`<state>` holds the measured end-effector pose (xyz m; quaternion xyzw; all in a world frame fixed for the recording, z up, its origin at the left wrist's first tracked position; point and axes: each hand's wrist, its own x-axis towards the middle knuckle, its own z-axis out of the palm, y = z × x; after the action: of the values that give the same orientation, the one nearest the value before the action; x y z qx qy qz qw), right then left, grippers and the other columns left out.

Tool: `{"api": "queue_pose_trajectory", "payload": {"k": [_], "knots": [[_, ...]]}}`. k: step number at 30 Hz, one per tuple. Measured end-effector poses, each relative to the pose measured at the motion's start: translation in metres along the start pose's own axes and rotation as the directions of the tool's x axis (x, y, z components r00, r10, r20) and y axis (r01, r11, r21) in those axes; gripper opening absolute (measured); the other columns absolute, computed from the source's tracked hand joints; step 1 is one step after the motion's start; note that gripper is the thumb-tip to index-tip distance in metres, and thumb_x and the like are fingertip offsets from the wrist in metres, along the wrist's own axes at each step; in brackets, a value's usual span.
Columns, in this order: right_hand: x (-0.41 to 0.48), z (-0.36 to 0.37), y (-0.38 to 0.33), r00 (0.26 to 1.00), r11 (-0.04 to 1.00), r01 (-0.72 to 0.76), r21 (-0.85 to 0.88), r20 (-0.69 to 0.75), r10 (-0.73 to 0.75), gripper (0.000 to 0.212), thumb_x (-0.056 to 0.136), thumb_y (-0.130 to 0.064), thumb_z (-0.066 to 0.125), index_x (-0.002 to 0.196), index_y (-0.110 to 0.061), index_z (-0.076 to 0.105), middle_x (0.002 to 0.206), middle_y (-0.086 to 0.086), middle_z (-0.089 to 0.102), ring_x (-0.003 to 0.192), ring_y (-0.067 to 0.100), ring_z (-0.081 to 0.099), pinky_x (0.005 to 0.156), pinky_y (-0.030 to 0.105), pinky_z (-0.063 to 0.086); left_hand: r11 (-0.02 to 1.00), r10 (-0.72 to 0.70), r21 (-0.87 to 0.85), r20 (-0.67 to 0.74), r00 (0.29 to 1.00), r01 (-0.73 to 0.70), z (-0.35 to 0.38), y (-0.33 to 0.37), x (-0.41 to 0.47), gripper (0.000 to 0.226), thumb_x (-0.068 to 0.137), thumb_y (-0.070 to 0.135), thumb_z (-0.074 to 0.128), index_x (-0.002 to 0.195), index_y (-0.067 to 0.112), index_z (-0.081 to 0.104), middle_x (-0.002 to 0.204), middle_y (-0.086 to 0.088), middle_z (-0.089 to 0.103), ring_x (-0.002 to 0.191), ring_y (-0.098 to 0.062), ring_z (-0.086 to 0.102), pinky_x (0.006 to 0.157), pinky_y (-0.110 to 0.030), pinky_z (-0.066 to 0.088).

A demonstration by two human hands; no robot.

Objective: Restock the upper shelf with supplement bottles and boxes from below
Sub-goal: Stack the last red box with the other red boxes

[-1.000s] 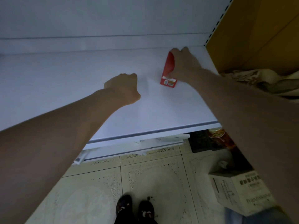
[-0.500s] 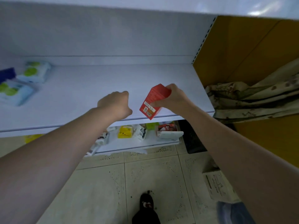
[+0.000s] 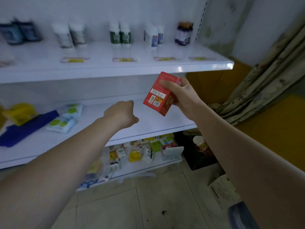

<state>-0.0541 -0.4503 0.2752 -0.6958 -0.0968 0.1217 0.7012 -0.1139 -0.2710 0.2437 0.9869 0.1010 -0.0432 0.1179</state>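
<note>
head view only. red box (image 3: 160,95) is in the right hand (image 3: 183,95), held in the air, tilted, in front of the gap between the upper shelf (image 3: 115,68) and the middle shelf (image 3: 148,128), touching neither. the thumb lies across the near face and the fingers wrap the far side, so it's a firm side grip about mid-height. left hand (image 3: 121,114) is out over the middle shelf with fingers curled under, and nothing shows in it. handling guess: a small carton, light, with stiff edges but thin walls that dent if squeezed. the finish looks slightly glossy, so a bit slick. best hold is across the two broad faces as now, then set it down on its base and let go once it stands flat. the upper shelf already has bottles (image 3: 120,36) in pairs along the back. the front strip near the price tags (image 3: 123,59) is bare, so there looks to be room. writing: the box face shows a barcode plus white and yellow label patches, text too small to read, no brand legible. the shelf tags have a yellow band but are blurred. bottle labels are blurred too. the cardboard box (image 3: 222,192) on the floor has print, not readable.
</note>
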Motion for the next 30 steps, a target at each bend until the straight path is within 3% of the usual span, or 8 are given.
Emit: {"api": "queue_pose_trajectory", "payload": {"k": [4, 9, 14, 16, 18, 23, 26, 30], "knots": [[-0.02, 0.012, -0.039, 0.998, 0.999, 0.041, 0.001, 0.037, -0.041, 0.054, 0.081, -0.037, 0.072, 0.122, -0.024, 0.039, 0.107, 0.007, 0.062, 0.088, 0.021, 0.067, 0.084, 0.045, 0.057, 1.0, 0.014, -0.007, -0.062, 0.998, -0.014, -0.037, 0.002, -0.019, 0.044, 0.087, 0.037, 0.059, 0.123, 0.013, 0.048, 0.115, -0.008, 0.056, 0.104, -0.026, 0.055, 0.081, -0.036, 0.049], [-0.025, 0.021, -0.084, 0.992, 0.973, 0.128, -0.193, 0.035, -0.123, 0.051, 0.089, -0.055, 0.052, 0.125, -0.024, 0.033, 0.107, 0.008, 0.061, 0.088, 0.02, 0.067, 0.083, 0.043, 0.058, 0.999, 0.015, -0.03, -0.139, 0.99, -0.019, -0.079, 0.006, -0.03, 0.047, 0.086, 0.038, 0.061, 0.123, 0.012, 0.049, 0.12, -0.008, 0.055, 0.109, -0.026, 0.053, 0.083, -0.034, 0.047], [-0.023, 0.022, -0.117, 0.979, 0.994, 0.093, 0.057, 0.178, -0.102, 0.046, 0.094, -0.041, 0.052, 0.132, -0.028, 0.031, 0.107, 0.007, 0.06, 0.09, 0.02, 0.065, 0.089, 0.046, 0.054, 1.0, 0.02, -0.015, -0.203, 0.979, -0.023, -0.108, 0.008, -0.036, 0.049, 0.086, 0.042, 0.061, 0.124, 0.012, 0.048, 0.12, -0.009, 0.055, 0.11, -0.026, 0.052, 0.08, -0.034, 0.044], [-0.022, 0.025, -0.123, 0.974, 0.982, 0.15, 0.117, 0.153, -0.167, 0.049, 0.09, -0.031, 0.062, 0.129, -0.031, 0.033, 0.105, 0.004, 0.061, 0.088, 0.018, 0.066, 0.084, 0.042, 0.056, 1.0, 0.01, -0.024, -0.215, 0.977, -0.016, -0.114, 0.009, -0.039, 0.051, 0.086, 0.043, 0.061, 0.125, 0.013, 0.048, 0.121, -0.009, 0.055, 0.111, -0.025, 0.052, 0.082, -0.035, 0.045], [-0.021, 0.027, -0.126, 0.976, 0.973, 0.187, 0.135, 0.09, -0.199, 0.043, 0.084, -0.03, 0.07, 0.119, -0.022, 0.046, 0.098, 0.005, 0.066, 0.076, 0.016, 0.069, 0.074, 0.035, 0.059, 1.0, 0.001, -0.026, -0.223, 0.975, -0.007, -0.118, 0.008, -0.043, 0.052, 0.085, 0.043, 0.061, 0.125, 0.013, 0.048, 0.121, -0.008, 0.055, 0.111, -0.025, 0.052, 0.083, -0.034, 0.044], [-0.019, 0.036, -0.129, 0.997, 0.996, 0.08, -0.031, 0.009, -0.079, 0.048, 0.081, -0.063, 0.058, 0.099, -0.019, 0.057, 0.081, 0.005, 0.068, 0.073, 0.02, 0.07, 0.08, 0.04, 0.059, 0.999, -0.028, -0.027, -0.256, 0.966, 0.022, -0.124, 0.004, -0.053, 0.051, 0.085, 0.043, 0.062, 0.125, 0.014, 0.048, 0.117, -0.007, 0.055, 0.108, -0.025, 0.052, 0.079, -0.032, 0.043], [-0.019, 0.041, -0.128, 1.0, 1.0, 0.001, 0.009, -0.001, -0.001, 0.044, 0.092, -0.059, 0.041, 0.087, -0.018, 0.058, 0.073, 0.004, 0.066, 0.065, 0.018, 0.066, 0.081, 0.039, 0.056, 0.999, -0.054, -0.019, -0.271, 0.961, 0.051, -0.129, -0.002, -0.058, 0.051, 0.085, 0.043, 0.062, 0.125, 0.015, 0.048, 0.12, -0.008, 0.055, 0.111, -0.025, 0.052, 0.081, -0.033, 0.044], [-0.028, 0.051, -0.125, 0.994, 0.994, -0.019, 0.109, 0.112, 0.007, 0.041, 0.089, -0.052, 0.054, 0.098, -0.013, 0.062, 0.078, 0.006, 0.068, 0.067, 0.02, 0.066, 0.077, 0.038, 0.056, 0.997, -0.071, 0.008, -0.273, 0.959, 0.076, -0.133, -0.008, -0.064, 0.052, 0.084, 0.044, 0.062, 0.125, 0.015, 0.048, 0.123, -0.008, 0.054, 0.114, -0.026, 0.05, 0.088, -0.036, 0.046]]}}
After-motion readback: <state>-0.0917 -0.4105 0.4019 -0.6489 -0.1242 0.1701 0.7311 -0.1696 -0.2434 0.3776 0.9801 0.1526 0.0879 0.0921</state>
